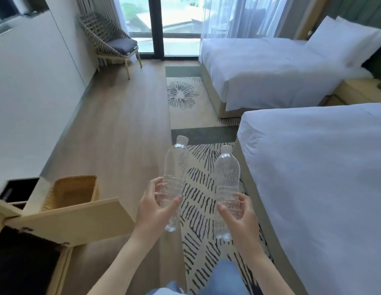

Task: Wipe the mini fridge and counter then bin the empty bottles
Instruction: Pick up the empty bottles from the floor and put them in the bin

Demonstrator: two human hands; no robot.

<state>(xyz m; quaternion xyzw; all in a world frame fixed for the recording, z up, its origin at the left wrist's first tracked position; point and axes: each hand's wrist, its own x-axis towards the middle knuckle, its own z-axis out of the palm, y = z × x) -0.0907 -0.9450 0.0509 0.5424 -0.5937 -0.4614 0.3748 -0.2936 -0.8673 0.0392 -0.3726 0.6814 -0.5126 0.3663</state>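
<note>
I hold two clear empty plastic bottles with white caps, upright, in front of me over the rug. My left hand (156, 206) grips the left bottle (176, 167) around its lower half. My right hand (238, 211) grips the right bottle (227, 173) the same way. A woven wicker bin (73, 191) stands on the wooden floor at the lower left, beyond an open wooden cabinet door (72, 222). The dark cabinet opening (21, 260) shows at the bottom left; I cannot tell whether the mini fridge is in it.
Two beds with white bedding stand on the right, the near bed (317, 177) and the far bed (270, 69). A patterned rug (203, 201) runs beside them. A woven chair (113, 45) sits by the window at the back. A white wall unit (26, 92) lines the left.
</note>
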